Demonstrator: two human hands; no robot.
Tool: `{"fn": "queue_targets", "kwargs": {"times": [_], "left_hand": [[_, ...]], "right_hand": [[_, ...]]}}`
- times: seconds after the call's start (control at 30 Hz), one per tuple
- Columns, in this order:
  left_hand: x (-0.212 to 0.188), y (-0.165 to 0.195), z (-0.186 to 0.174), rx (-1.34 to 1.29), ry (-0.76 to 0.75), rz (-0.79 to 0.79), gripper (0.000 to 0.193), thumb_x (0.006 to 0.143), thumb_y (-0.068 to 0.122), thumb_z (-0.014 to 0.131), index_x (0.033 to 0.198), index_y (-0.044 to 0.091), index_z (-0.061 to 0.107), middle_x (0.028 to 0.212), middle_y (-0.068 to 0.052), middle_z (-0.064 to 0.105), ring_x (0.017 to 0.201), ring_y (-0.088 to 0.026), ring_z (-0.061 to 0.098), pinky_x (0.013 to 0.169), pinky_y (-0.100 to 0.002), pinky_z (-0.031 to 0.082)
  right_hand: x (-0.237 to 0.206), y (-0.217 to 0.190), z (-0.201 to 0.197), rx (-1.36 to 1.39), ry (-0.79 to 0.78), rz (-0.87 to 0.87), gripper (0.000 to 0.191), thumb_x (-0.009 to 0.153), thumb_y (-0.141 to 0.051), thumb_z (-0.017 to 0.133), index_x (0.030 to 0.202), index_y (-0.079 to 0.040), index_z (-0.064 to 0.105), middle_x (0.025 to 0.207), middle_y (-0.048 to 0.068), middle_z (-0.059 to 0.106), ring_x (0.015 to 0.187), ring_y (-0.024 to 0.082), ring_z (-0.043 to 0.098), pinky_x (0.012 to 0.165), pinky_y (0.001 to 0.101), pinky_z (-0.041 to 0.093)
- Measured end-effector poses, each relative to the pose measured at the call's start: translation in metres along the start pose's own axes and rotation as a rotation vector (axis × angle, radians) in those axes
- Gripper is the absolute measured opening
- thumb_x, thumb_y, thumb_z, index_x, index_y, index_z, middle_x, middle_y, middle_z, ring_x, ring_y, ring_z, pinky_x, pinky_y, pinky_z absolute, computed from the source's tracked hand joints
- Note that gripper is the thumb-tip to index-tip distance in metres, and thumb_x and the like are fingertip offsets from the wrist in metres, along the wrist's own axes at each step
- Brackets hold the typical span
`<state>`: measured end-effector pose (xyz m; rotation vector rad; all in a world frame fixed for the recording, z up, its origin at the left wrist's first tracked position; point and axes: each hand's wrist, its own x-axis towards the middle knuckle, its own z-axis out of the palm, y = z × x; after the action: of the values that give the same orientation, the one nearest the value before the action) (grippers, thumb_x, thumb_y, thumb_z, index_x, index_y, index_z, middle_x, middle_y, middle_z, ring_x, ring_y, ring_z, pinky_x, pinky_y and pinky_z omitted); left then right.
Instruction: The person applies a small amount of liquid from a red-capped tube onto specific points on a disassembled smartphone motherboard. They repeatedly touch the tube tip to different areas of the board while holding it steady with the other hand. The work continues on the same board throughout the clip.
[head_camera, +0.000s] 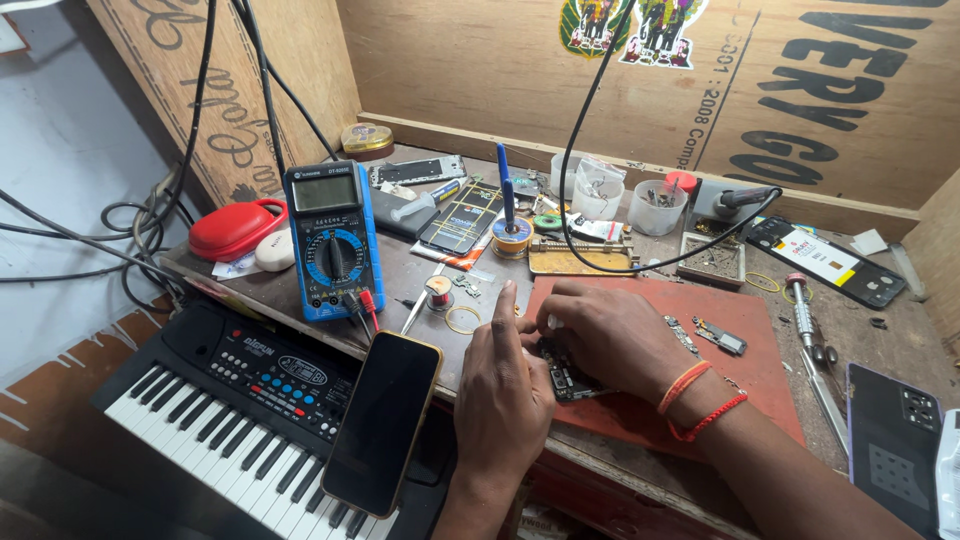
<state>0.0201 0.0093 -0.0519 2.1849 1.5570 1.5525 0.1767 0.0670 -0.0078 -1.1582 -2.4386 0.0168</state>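
1. Both hands meet over a small dark phone circuit board (568, 380) lying on the red rubber mat (760, 375) at the near edge of the bench (420, 275).
2. The left hand (503, 395) is curled, fingertips pressing at the board's left end; the right hand (612, 335) arches over it, fingers pinching down on its top. What the fingertips hold beyond the board I cannot tell.
3. Risk: the board sits close to the bench edge, so a slip could likely push it off.
4. Risk: the black smartphone (383, 422) leans on the black electronic keyboard (230, 415) just beside the left wrist; a nudge may tip it.
5. Loose small metal parts (720, 337) on the mat could scatter.
6. A colourful sticker (632, 27) sits high on the plywood back wall (480, 70), beside large black stencilled lettering.
7. A blue digital multimeter (333, 240) stands left.
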Motion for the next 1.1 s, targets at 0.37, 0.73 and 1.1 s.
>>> {"fn": "queue_targets", "kwargs": {"times": [0.37, 0.73, 1.1], "left_hand": [[-0.0011, -0.0026, 0.002, 0.012, -0.013, 0.008, 0.069, 0.088, -0.003, 0.055, 0.152, -0.003, 0.03, 0.104, -0.012, 0.068, 0.098, -0.025, 0.068, 0.088, -0.043, 0.056], [-0.0018, -0.0037, 0.0033, 0.022, -0.008, 0.019, 0.07, 0.088, -0.004, 0.055, 0.152, -0.003, 0.029, 0.104, -0.012, 0.068, 0.098, -0.024, 0.068, 0.089, -0.043, 0.056], [-0.0016, -0.0032, 0.003, 0.014, -0.01, 0.014, 0.069, 0.088, -0.003, 0.056, 0.152, -0.002, 0.03, 0.104, -0.011, 0.068, 0.099, -0.023, 0.069, 0.089, -0.043, 0.056]], "right_hand": [[-0.0007, -0.0017, -0.0047, 0.003, -0.003, -0.003, 0.009, 0.081, -0.013, 0.071, 0.09, -0.013, 0.071, 0.09, 0.006, 0.073, 0.085, 0.032, 0.071, 0.07, 0.0448, 0.055], [-0.0011, -0.0032, -0.0066, 0.014, -0.013, 0.029, 0.009, 0.08, -0.013, 0.072, 0.09, -0.012, 0.071, 0.089, 0.007, 0.073, 0.085, 0.032, 0.071, 0.07, 0.0454, 0.055], [-0.0012, -0.0014, -0.0059, 0.047, -0.004, 0.002, 0.015, 0.08, -0.013, 0.073, 0.095, -0.012, 0.071, 0.094, 0.007, 0.072, 0.086, 0.032, 0.07, 0.071, 0.0449, 0.055]]}}
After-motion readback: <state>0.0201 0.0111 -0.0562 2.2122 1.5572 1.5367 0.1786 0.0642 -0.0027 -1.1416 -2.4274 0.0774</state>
